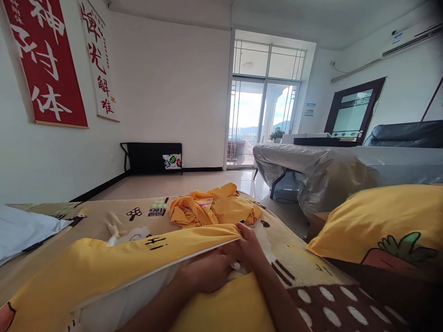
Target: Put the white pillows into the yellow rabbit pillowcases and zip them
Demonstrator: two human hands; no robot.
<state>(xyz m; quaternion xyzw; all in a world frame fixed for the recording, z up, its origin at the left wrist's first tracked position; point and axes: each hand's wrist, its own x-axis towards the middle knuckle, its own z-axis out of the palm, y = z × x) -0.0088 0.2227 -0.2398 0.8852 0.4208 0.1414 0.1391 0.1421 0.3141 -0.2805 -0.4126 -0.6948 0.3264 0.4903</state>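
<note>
A yellow pillowcase (131, 251) printed with dark marks lies stretched across the foreground, its long white-edged opening facing me. Inside the opening shows a white pillow (121, 306). My right hand (249, 244) is closed on the far right corner of the pillowcase, fingers bunching the cloth. My left hand (211, 269) is closed at the same end of the opening, against the right hand; its fingertips are partly hidden, and it appears to grip the pillow's end. Beyond both hands lies a crumpled heap of yellow cloth (218, 205).
Underneath is a patterned beige and brown blanket (325, 267). A yellow pillow with a carrot print (391, 226) rests on a box at right; a white pillow (27, 228) lies at far left. A plastic-covered table (294, 157) stands beyond, right.
</note>
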